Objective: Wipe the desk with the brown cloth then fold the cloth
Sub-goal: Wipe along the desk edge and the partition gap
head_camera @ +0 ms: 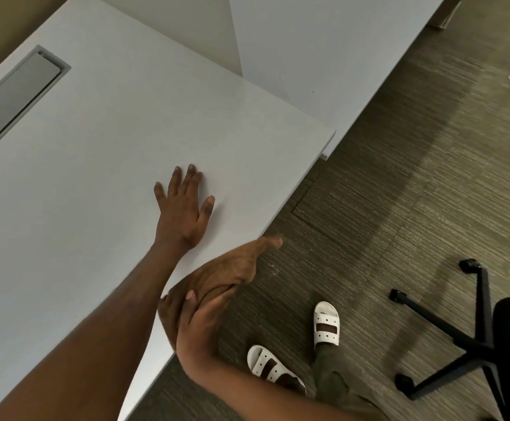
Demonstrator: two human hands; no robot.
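Head view: the right hand (pixel 197 317) is closed around the bunched brown cloth (pixel 232 265), which sits at the desk (pixel 95 132) front edge. A loose corner pokes out beyond the fist, over the floor. The left hand (pixel 184 208) lies flat and spread on the desktop, past the grip, holding nothing. Judged soft, light and limp, the cloth will slump; it is best taken by its corners for folding. Its full size is hidden inside the fist.

Bare forearms — white sandals (pixel 326 324), olive trousers (pixel 335 381).
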